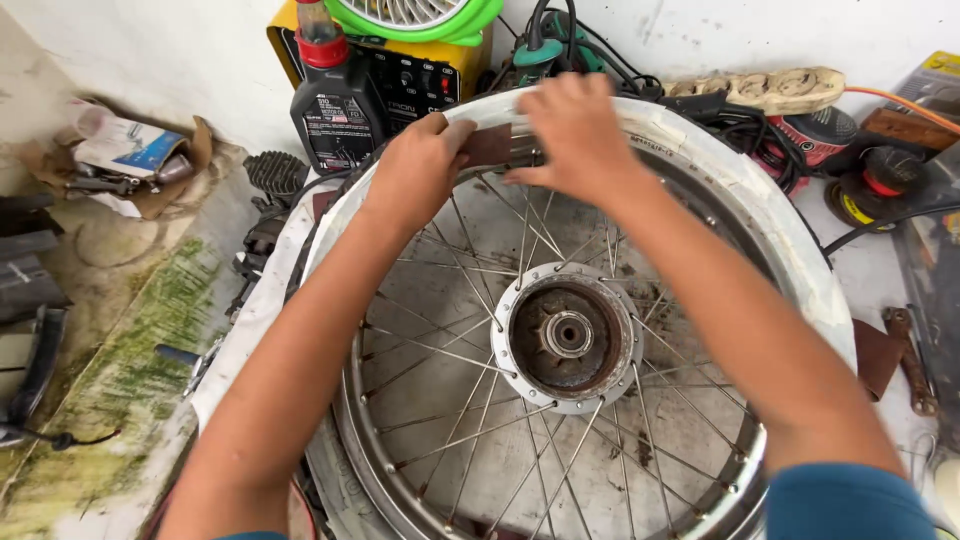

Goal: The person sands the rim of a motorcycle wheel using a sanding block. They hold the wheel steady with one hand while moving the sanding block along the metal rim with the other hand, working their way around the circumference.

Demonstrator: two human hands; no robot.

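Note:
A spoked metal wheel rim (400, 470) lies flat in front of me, with a rusty hub (568, 335) at its centre. A white strip of tape or paper (790, 240) covers the rim's far and right edge. My left hand (415, 170) pinches a small brown piece, likely sandpaper (490, 145), against the far part of the rim. My right hand (575, 130) rests on the same spot, fingers flat over the brown piece and the rim.
A black oil bottle (335, 105) with a red cap stands behind the wheel beside a yellow box (420, 75). A green fan (410, 15), cables, a power strip (770, 90) and an angle grinder (870, 185) lie at the back right. Another brown piece (877, 355) lies right.

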